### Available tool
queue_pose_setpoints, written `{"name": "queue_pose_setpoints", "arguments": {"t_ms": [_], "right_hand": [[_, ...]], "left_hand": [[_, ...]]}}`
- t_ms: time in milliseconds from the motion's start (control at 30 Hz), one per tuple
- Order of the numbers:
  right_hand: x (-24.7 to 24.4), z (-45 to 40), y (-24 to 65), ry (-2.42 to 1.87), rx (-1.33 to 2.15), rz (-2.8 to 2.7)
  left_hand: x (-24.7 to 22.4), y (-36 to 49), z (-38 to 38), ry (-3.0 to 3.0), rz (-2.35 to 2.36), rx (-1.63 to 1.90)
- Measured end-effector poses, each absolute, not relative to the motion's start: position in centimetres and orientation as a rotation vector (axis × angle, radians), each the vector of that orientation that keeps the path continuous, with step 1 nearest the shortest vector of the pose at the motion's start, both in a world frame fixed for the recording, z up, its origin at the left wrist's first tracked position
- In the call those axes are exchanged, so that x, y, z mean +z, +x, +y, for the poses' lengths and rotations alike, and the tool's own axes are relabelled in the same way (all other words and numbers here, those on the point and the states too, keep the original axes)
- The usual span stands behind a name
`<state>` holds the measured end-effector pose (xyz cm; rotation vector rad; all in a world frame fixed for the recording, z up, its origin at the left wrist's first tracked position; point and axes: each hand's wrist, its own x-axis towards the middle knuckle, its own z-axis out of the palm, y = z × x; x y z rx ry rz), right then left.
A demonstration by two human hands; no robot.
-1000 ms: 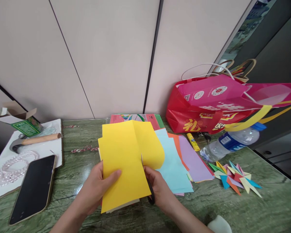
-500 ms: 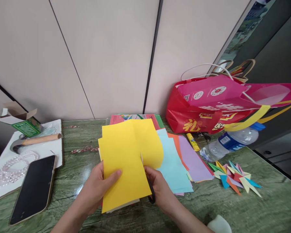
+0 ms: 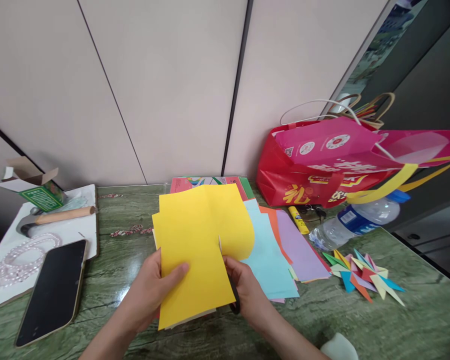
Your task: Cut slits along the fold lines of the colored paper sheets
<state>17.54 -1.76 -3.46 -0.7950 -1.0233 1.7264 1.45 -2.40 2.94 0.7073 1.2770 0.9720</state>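
Observation:
A sheet of yellow paper [image 3: 195, 235] is raised above the table, cut partway up from its near edge. My left hand [image 3: 152, 285] grips its left side, thumb on top. In my right hand [image 3: 247, 287] is a pair of scissors [image 3: 235, 297] with a black handle; a blade tip pokes up through the cut, and the right flap of paper curls over. The fingers of my right hand are partly behind the paper. Beneath lie more coloured sheets: light blue paper [image 3: 272, 260], with purple paper [image 3: 300, 250] and an orange edge to the right.
At right are folded paper pieces [image 3: 363, 275], a water bottle [image 3: 360, 220], a yellow glue stick [image 3: 298, 220] and a red bag [image 3: 285, 175]. At left are a phone [image 3: 52, 292], a hammer [image 3: 60, 216], beads [image 3: 22, 260] and a small green box [image 3: 41, 195].
The yellow paper has shifted very slightly to the right with my hands. The scissors remain in the cut, and both hands keep their hold.

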Motion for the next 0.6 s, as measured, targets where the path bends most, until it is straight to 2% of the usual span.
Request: {"name": "queue_pose_setpoints", "arguments": {"t_ms": [600], "right_hand": [[-3.52, -1.8, 17.5, -0.798, 1.715, -1.027]], "left_hand": [[2.7, 1.33, -2.37, 0.706, 1.245, 0.971]]}}
